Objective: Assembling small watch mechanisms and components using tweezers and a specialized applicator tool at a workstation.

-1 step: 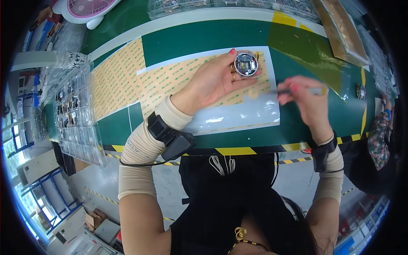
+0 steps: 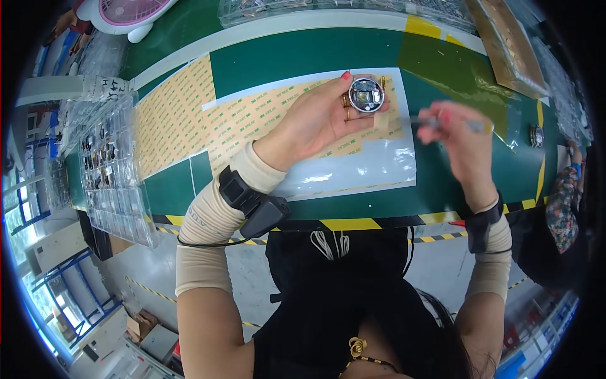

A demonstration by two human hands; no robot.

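My left hand [image 2: 314, 119] is closed round a small round metal case [image 2: 366, 95], like a watch body, whose circuit board and parts face up. A small gold-coloured piece [image 2: 383, 82] sticks out at the case's right edge. To the right, my right hand [image 2: 464, 136] pinches a slim metal tool [image 2: 424, 120], which looks like tweezers and is smeared by motion. Near its tip hovers a small tan strip [image 2: 381, 122], just below and right of the case. Both hands are over a tan adhesive sheet [image 2: 252, 123] with green print and a partly bare backing [image 2: 334, 174].
Clear compartment trays [image 2: 117, 183] with small parts stand at the left. Amber film [image 2: 454, 82] and a cardboard box [image 2: 505, 44] lie at the right, near another round metal part [image 2: 536, 136]. A pink-and-white fan [image 2: 132, 12] stands at the back; another person's sleeve [image 2: 563, 215] shows far right.
My right hand has shifted slightly up and to the right with the tool. The tan strip has risen closer to the round case. My left hand has stayed almost still.
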